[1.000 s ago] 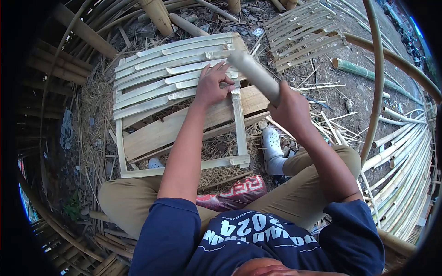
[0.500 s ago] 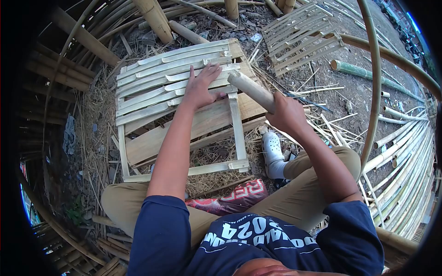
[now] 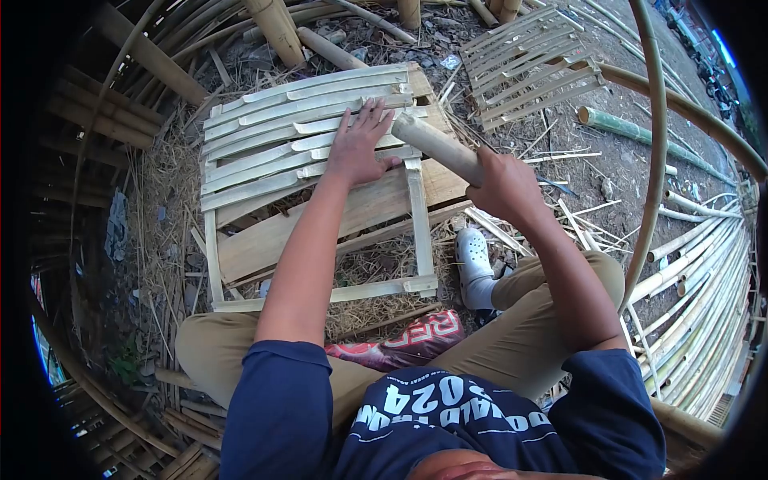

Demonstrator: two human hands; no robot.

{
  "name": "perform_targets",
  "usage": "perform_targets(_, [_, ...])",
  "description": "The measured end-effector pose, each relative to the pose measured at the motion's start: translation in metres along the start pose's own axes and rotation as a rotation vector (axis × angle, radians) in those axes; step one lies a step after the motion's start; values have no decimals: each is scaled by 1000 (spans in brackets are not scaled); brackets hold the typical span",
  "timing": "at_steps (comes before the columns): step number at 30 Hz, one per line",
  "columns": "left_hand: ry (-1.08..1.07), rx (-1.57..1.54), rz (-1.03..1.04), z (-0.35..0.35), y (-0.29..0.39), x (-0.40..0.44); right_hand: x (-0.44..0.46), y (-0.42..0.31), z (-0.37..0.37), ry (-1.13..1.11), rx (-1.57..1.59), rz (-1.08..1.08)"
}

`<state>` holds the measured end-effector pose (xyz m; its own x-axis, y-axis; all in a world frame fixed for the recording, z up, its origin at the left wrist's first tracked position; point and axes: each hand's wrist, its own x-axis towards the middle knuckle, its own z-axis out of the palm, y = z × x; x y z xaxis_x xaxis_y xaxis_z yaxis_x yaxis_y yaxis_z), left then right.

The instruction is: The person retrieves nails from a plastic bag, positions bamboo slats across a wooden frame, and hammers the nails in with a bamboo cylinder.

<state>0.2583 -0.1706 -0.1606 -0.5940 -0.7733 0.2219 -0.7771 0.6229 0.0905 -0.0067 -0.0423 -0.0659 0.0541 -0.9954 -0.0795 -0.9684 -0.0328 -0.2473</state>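
In front of me lies a bamboo slat panel [image 3: 264,174], its several pale strips running across a rectangular frame. My left hand [image 3: 362,152] rests flat on the strips near the right side, fingers spread. A thick wooden stick [image 3: 438,150] is gripped in my right hand [image 3: 508,186], its blunt end over the right edge of the panel, close to my left fingers. Whether that end touches the strips I cannot tell. Beneath the panel is a wooden board [image 3: 312,232], seen through the wide gap in its near half.
A second slat panel [image 3: 528,68] lies at the back right. A green bamboo pole [image 3: 640,136] and a stack of split bamboo [image 3: 696,296] are on the right. Bamboo posts [image 3: 276,32] stand at the back. My white clog [image 3: 474,260] is beside the panel's right edge.
My left hand has shifted slightly right along the strips. The stick's end has moved a little left and down toward the panel. The view has tilted slightly.
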Motion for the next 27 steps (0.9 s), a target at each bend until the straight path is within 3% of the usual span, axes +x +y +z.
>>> perform_targets(6, [8, -1, 16, 2, -1, -1, 1, 3, -1, -15, -29, 8])
perform_targets(9, [-42, 34, -1, -1, -2, 2, -8, -18, -12, 301, 268, 46])
perform_targets(12, [-29, 8, -6, 0, 0, -3, -4, -2, 16, -19, -47, 26])
perform_targets(27, [49, -126, 42, 1, -2, -2, -4, 2, 9, -27, 16, 62])
